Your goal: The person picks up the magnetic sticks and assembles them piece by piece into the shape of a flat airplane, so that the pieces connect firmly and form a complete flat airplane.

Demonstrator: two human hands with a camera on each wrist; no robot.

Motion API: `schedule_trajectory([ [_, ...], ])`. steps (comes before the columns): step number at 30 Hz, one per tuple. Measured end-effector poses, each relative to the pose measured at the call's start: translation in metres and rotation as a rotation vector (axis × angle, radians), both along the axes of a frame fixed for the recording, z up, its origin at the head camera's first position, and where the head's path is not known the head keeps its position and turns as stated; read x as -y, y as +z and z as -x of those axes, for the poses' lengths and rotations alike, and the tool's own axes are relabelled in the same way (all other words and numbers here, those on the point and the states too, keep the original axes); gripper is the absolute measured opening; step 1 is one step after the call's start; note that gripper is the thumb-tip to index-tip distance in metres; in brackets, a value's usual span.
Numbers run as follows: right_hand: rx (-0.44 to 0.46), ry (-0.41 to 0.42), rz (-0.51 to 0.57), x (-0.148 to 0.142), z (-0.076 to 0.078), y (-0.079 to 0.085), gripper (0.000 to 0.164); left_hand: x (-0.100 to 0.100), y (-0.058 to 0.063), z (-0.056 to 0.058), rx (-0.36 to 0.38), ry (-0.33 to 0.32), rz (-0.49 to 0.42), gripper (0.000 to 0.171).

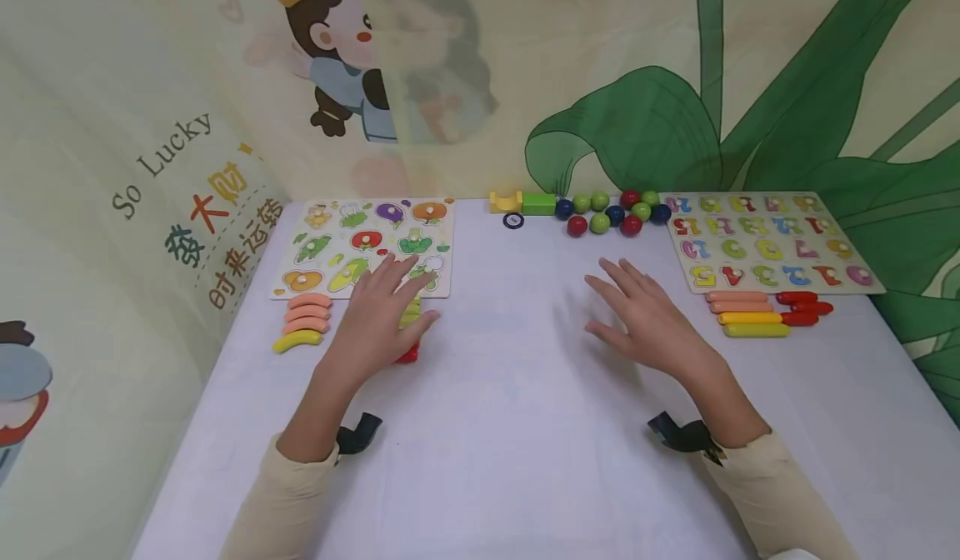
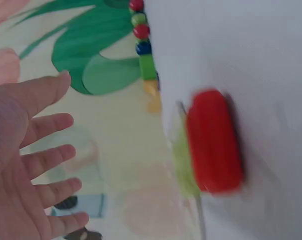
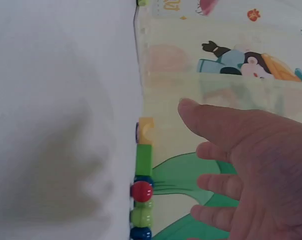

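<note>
Holds left hand (image 1: 378, 318) raised by the near edge of the vegetable board (image 1: 442, 288), right hand (image 1: 641, 318) raised well to its right, fingers all spread, gripping nothing. Has red piece (image 2: 216, 142) lying on that board's near side.

White table (image 1: 510, 435): vegetable board (image 1: 344, 239), pink sausages (image 1: 306, 312) left; blocks (image 1: 538, 204), balls (image 1: 615, 215) at far edge; number board (image 1: 750, 262) right.

1. Vegetable board (image 1: 337, 239): white, flat, with coloured shapes; left hand (image 1: 377, 317), fingers spread, hides part of its near edge.
2. Red piece (image 2: 216, 142): rounded, lying in front of the vegetable board.
3. Balls (image 1: 616, 215): red, green, dark blue, clustered right of the vegetable board; right hand (image 1: 647, 318), fingers spread, nearest.
</note>
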State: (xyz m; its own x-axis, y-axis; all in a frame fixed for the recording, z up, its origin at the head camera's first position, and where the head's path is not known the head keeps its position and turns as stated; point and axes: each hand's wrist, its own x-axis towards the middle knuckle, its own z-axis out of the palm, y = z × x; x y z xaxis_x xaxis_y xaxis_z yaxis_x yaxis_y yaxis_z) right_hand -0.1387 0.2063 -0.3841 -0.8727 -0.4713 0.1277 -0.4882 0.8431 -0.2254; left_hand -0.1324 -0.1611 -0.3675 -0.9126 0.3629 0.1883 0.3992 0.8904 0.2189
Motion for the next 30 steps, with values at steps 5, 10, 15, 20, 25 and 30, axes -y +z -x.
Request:
schedule_trajectory([
  [5, -0.006, 0.018, 0.035, -0.003, 0.005, -0.009, 0.064, 0.033, -0.008, -0.004, -0.006, 0.128, -0.069, 0.037],
  [10, 0.004, 0.029, 0.059, -0.002, 0.009, -0.014, 0.059, 0.074, -0.017, -0.011, 0.067, 0.290, -0.063, 0.023],
  [15, 0.015, 0.030, 0.065, -0.002, 0.010, -0.017, 0.056, 0.108, -0.024, -0.018, 0.105, 0.381, -0.030, 0.028],
  [20, 0.007, 0.043, 0.075, -0.003, 0.011, -0.020, 0.054, 0.126, -0.030, -0.021, 0.153, 0.385, 0.014, 0.033],
  [25, 0.000, 0.057, 0.074, -0.004, 0.012, -0.023, 0.054, 0.132, -0.031, -0.021, 0.204, 0.383, 0.030, 0.040],
  [30, 0.003, 0.059, 0.072, -0.003, 0.015, -0.025, 0.054, 0.133, -0.029, -0.019, 0.239, 0.365, 0.034, 0.037],
])
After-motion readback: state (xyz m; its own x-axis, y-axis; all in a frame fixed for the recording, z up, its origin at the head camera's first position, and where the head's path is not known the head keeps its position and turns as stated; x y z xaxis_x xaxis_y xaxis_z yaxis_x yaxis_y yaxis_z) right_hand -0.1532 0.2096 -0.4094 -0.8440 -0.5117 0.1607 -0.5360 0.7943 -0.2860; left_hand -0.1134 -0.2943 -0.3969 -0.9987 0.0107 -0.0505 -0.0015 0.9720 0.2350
